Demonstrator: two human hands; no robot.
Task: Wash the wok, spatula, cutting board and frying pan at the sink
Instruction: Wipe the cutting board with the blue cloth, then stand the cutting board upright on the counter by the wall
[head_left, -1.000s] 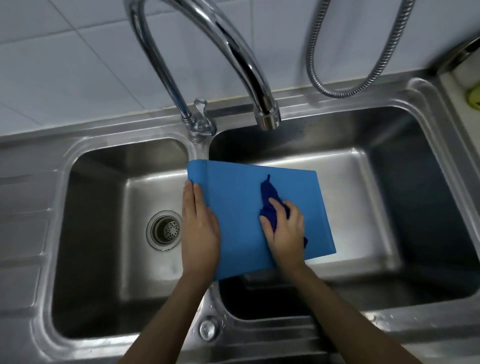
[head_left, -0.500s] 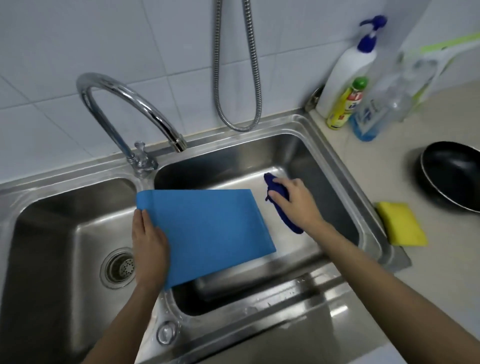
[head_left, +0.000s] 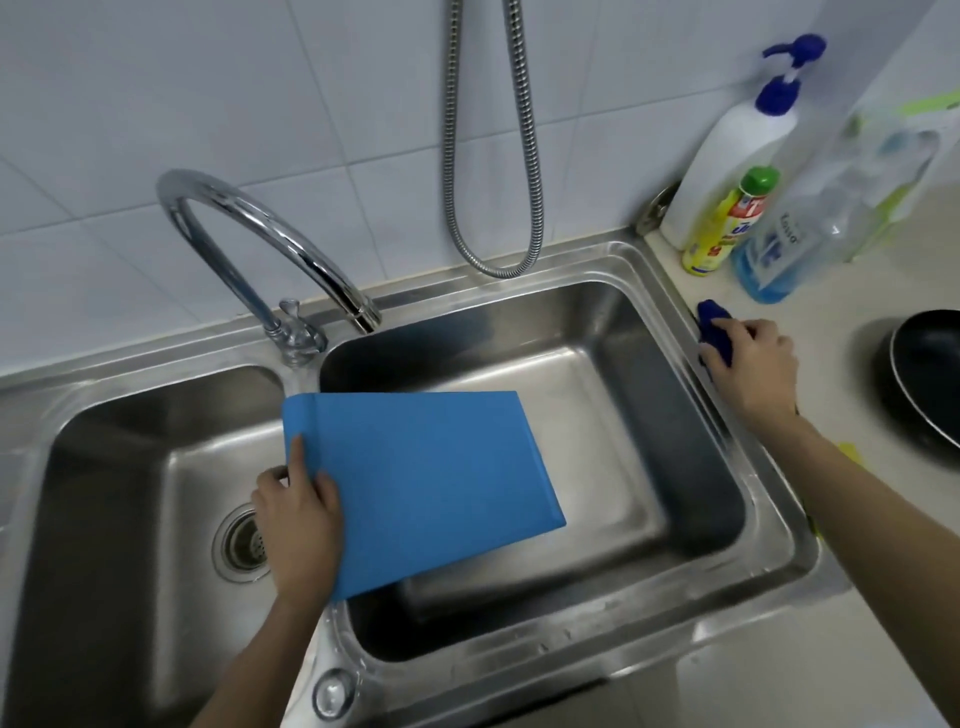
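blue cutting board (head_left: 431, 483), navy cloth (head_left: 714, 325) — black pan (head_left: 930, 374)

Sink (head_left: 613, 654) is brushed stainless, faucet (head_left: 249, 234) mirror-shiny chrome. Cutting board (head_left: 431, 478) looks like smooth matte blue plastic. Wall tiles (head_left: 156, 104) are glossy.

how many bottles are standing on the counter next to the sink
3, all clustered at the back right corner: a tall white pump bottle against the wall, a small yellow bottle in front of it, and a clear bottle of blue liquid to its right. Others could be out of frame.

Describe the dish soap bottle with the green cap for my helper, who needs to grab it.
Start at the sink's back right corner. Three bottles stand on the counter there. The yellow bottle is the shortest, between the white pump bottle and the clear bottle.
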